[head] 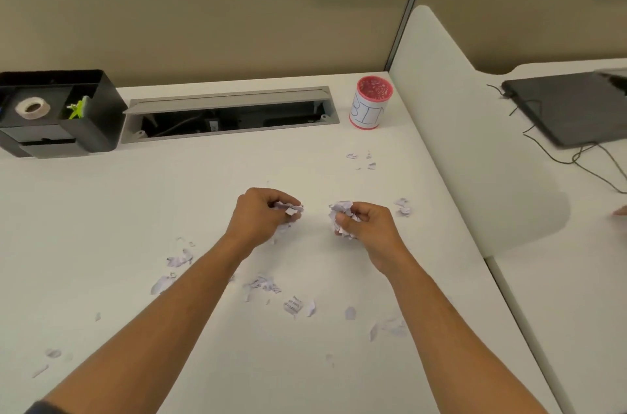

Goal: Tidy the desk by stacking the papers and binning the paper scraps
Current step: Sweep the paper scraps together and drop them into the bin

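My left hand (259, 215) is closed around a bunch of torn paper scraps (291, 208) just above the white desk (101, 210). A short way to its right, my right hand (364, 225) grips another crumpled bunch of scraps (341, 210). Several loose scraps lie scattered on the desk: a cluster (263, 284) between my forearms, some (176, 261) to the left, one printed piece (293, 305) near the middle, a few (403, 207) right of my right hand, more (361, 159) farther back. A small red-rimmed cup labelled BIN (370, 103) stands at the back right. No stack of papers is visible.
A black desk organiser (57, 111) holding a tape roll sits at the back left. An open cable tray (230, 113) runs along the back edge. A white divider (458, 128) borders the desk's right side; beyond it lie a dark laptop (570, 108) and cables.
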